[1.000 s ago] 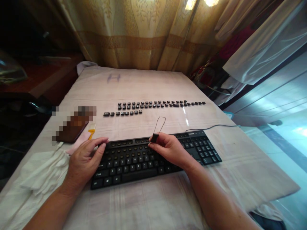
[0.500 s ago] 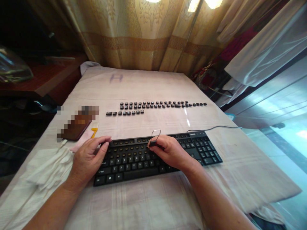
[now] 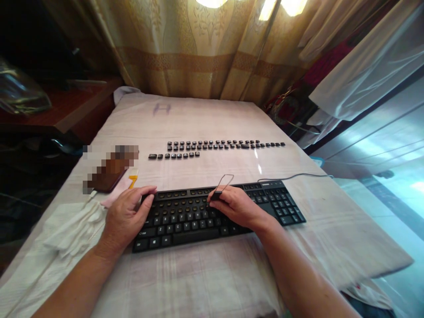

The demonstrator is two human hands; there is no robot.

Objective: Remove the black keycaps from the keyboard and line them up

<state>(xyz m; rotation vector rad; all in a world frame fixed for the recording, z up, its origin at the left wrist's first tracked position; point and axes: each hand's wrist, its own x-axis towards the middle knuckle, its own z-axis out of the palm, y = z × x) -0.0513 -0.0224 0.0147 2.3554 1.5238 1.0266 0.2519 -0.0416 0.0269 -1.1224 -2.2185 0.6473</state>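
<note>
A black keyboard (image 3: 196,235) lies on the cloth-covered table, its upper left rows stripped to bare switches and its lower rows still wearing keycaps. My left hand (image 3: 127,212) grips its left end, thumb and fingers at the top left corner. Over the middle of the keyboard, my right hand (image 3: 236,205) pinches a wire keycap puller (image 3: 217,194) by its black handle, with the wire loop sticking up and away. The fingertips hide what lies at the puller's lower end. Behind the keyboard, loose black keycaps (image 3: 205,147) are laid out in rows.
A partly pixelated phone (image 3: 109,179) lies at left beside a yellow-handled brush-like item (image 3: 133,179). White folded cloth (image 3: 71,229) sits near my left forearm. The keyboard cable (image 3: 298,175) runs off to the right. A patterned curtain (image 3: 198,66) hangs behind the table.
My right hand has shifted slightly right and the puller's wire loop now leans further right. My left hand stays at the keyboard's left end. The view has moved a little.
</note>
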